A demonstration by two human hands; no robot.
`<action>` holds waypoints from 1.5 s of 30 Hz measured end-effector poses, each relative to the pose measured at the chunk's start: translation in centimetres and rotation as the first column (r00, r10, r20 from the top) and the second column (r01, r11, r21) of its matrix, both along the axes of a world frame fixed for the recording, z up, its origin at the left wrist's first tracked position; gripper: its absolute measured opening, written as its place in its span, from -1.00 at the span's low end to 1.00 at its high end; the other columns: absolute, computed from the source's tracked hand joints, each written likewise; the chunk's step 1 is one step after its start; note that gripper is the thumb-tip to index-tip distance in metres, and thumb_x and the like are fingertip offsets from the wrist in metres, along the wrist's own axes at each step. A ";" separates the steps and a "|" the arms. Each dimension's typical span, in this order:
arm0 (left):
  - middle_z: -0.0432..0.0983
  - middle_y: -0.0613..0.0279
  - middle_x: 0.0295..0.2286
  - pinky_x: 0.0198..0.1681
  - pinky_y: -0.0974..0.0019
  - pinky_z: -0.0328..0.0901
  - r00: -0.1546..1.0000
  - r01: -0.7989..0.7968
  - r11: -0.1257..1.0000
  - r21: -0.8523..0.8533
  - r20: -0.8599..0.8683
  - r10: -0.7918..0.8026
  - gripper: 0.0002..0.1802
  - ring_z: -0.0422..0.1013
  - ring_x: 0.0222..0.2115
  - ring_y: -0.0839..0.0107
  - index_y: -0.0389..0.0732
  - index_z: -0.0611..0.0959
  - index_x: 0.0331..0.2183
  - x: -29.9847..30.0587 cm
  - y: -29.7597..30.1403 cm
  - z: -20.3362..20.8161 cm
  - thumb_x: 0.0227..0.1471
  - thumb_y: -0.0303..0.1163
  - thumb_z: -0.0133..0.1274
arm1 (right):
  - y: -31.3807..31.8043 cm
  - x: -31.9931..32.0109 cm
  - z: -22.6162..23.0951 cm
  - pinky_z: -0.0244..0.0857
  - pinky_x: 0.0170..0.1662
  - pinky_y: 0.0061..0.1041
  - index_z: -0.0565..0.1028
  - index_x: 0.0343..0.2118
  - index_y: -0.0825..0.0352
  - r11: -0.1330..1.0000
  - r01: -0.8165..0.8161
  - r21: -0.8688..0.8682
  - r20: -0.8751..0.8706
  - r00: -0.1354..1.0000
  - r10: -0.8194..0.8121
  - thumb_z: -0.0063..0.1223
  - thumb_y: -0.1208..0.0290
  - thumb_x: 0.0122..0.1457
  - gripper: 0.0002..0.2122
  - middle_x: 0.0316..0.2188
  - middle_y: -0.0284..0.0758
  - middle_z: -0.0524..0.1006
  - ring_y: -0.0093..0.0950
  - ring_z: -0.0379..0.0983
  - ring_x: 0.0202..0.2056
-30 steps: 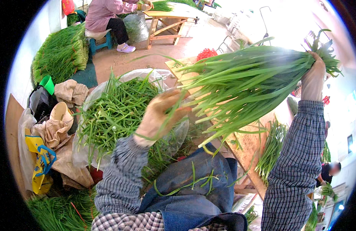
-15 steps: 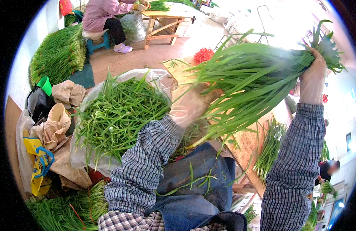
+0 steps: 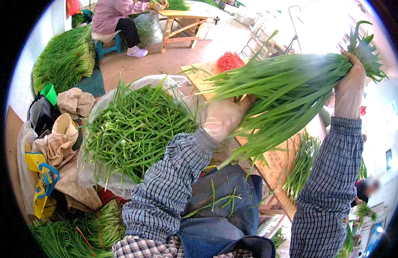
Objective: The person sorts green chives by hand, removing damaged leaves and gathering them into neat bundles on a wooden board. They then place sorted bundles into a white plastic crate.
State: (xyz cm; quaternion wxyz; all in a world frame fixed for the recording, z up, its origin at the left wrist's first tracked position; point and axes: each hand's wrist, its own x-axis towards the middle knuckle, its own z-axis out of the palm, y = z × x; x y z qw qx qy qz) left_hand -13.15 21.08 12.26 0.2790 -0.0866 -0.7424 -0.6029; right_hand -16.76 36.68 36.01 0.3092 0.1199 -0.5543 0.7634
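A large bunch of garlic chives (image 3: pixel 289 86) is held up over the worktable, its long green leaves fanning out to the left. My right hand (image 3: pixel 352 81) is wrapped round the bunch near its right end, and a short tuft sticks out past the fist. Against the underside of the loose left part lies my left hand (image 3: pixel 224 117); the leaves hide most of its fingers. Left of that hand, a clear plastic bag (image 3: pixel 85 165) is heaped with loose chive leaves (image 3: pixel 136 129). Several stray leaves (image 3: pixel 220 204) rest on my dark blue apron (image 3: pixel 224 230).
The wooden table (image 3: pixel 272 161) carries more chives (image 3: pixel 302 165) and red ties (image 3: pixel 230 61). Stacked chives (image 3: pixel 63 60) stand far left, with tied bunches (image 3: pixel 78 234) near left. Brown paper (image 3: pixel 76 101) lies beside the bag. A co-worker (image 3: pixel 117 21) sits at another table (image 3: pixel 181 15).
My left hand has moved a little right and further under the leaves, whose loose ends are now gathered closer together. My right hand keeps its hold almost in place.
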 end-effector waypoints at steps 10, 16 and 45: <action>0.44 0.17 -0.57 -0.53 0.22 0.29 0.946 -0.317 0.908 -0.273 -0.152 0.285 -0.77 0.37 -0.60 0.21 -0.26 0.51 -0.36 1.1 -1.2 -3.5 -0.20 -0.46 -0.01 | 3.9 -0.5 -0.1 0.37 -0.35 -0.48 0.37 -0.23 0.52 0.817 0.335 0.469 -0.170 0.942 -0.289 -0.27 0.47 0.13 -0.76 -0.38 -0.13 0.43 -0.40 0.41 -0.41; 0.37 0.19 -0.60 -0.61 0.34 0.26 0.709 -0.672 0.563 -0.480 -0.201 0.676 -0.87 0.35 -0.60 0.33 -0.24 0.51 -0.45 6.5 -16.5 -11.5 -0.05 -0.38 -0.04 | 7.6 -1.0 1.5 0.35 -0.47 -0.52 0.44 -0.38 0.48 0.939 0.278 0.205 -0.050 0.961 -0.273 -0.28 0.48 0.10 -0.78 -0.55 -0.20 0.45 -0.42 0.40 -0.56; 0.48 0.24 -0.32 -0.27 0.51 0.27 0.768 0.565 0.775 0.285 0.164 -0.620 -0.66 0.35 -0.37 0.58 -0.32 0.43 -0.16 7.5 -5.5 -0.2 -0.05 -0.51 0.04 | 7.3 -0.9 -3.4 0.30 -0.36 -0.54 0.43 -0.30 0.44 0.901 0.262 0.346 0.110 0.942 -0.316 -0.24 0.43 0.07 -0.77 -0.44 -0.26 0.44 -0.43 0.38 -0.47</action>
